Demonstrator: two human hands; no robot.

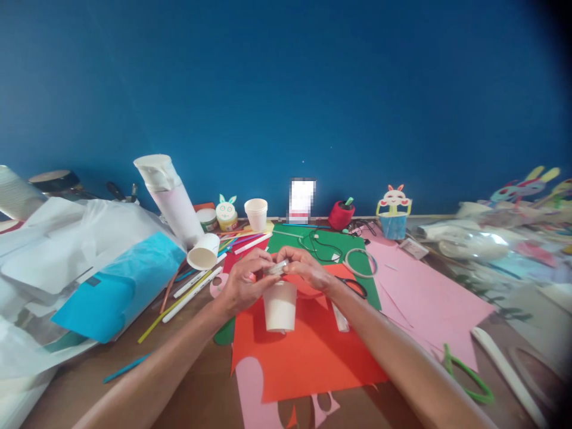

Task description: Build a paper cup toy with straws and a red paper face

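Note:
Both hands meet just above a white paper cup [280, 307] that rests on an orange sheet [313, 363]. A small silvery-white item [277, 268], too small to name surely, is held between the fingertips. My left hand [248, 277] pinches it from the left, fingers closed. From the right, my right hand [306, 268] grips the same item with thumb and fingers together. The cup's upper edge is partly hidden beneath the fingers. Black-handled scissors [355, 288] lie beside my right wrist.
Behind stand stacked cups [256, 214], a red yarn ball [341, 215] and a blue cup with a paper figure [394, 225]. A tipped cup [204, 252], pens and a blue sheet [118, 292] lie left. Pink paper [438, 298] and a tape ring [361, 263] are right.

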